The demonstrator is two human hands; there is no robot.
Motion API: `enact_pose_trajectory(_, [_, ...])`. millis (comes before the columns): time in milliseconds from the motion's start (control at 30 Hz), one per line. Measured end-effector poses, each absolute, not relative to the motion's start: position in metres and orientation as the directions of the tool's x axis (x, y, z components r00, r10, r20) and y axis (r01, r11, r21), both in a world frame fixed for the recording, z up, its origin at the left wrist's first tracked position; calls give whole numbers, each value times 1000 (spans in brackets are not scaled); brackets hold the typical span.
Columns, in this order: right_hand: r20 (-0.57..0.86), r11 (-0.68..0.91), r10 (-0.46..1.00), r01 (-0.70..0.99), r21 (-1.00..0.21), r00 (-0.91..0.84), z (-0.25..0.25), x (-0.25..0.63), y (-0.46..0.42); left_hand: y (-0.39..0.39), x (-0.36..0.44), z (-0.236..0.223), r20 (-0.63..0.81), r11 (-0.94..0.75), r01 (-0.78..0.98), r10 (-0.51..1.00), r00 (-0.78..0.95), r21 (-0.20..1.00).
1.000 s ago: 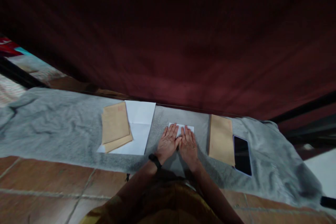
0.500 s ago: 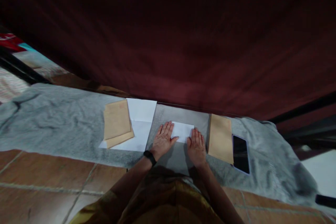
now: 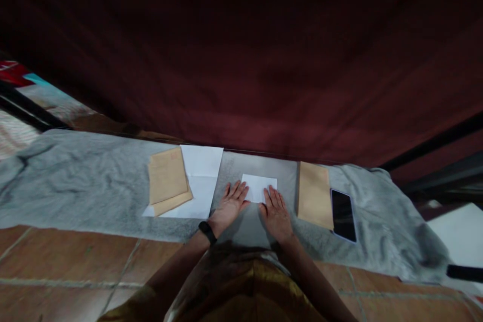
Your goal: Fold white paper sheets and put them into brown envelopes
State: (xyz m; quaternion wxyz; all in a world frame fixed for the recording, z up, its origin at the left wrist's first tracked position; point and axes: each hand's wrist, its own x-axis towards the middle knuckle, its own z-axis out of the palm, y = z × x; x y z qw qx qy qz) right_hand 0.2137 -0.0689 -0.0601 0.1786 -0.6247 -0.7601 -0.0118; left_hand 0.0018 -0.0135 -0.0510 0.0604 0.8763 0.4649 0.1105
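A small folded white paper (image 3: pixel 258 187) lies flat in front of me on the grey cloth (image 3: pixel 94 181). My left hand (image 3: pixel 231 205) rests at its left edge, fingers spread and fingertips touching the paper. On the paper's right part lies my right hand (image 3: pixel 276 211), with its fingers stretched out flat. Neither hand grips anything. To the left, brown envelopes (image 3: pixel 168 175) overlap on a larger creased white sheet (image 3: pixel 204 181). A stack of brown envelopes (image 3: pixel 314 195) sits to the right of my right hand.
A phone (image 3: pixel 343 215) with a dark screen lies beside the right-hand envelope stack. Behind the cloth hangs a dark red curtain (image 3: pixel 260 126). Brown floor tiles (image 3: pixel 68 256) show in front. Dark bars (image 3: pixel 33 105) stand at the far left, with another at the right.
My hands were close together over the folded paper, then slid apart to its two sides, uncovering its middle. My right hand has since moved slightly back inward onto the paper.
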Motion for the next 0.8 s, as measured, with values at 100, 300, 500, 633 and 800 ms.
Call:
enact_pose_trajectory(100, [268, 200, 953, 959, -201, -143, -59, 218, -68, -15, 2, -53, 107, -582, 784, 812, 573, 216])
enact_pose_trajectory(300, [262, 208, 956, 932, -297, -130, -53, 221, -63, -13, 10, -36, 81, -645, 736, 761, 644, 208])
enact_pose_trajectory(500, [234, 176, 972, 752, -635, -29, -37, 246, -52, -8, 5, 4, 173, -568, 735, 820, 546, 372])
enact_pose_trajectory(633, [180, 92, 982, 669, -738, 64, -26, 257, -41, 4, 5, 14, 168, -320, 636, 943, 288, 702])
enact_pose_trajectory(800, [136, 5, 981, 676, -737, 141, -32, 246, -28, 17, 15, 1, 5, -63, 679, 996, 86, 732])
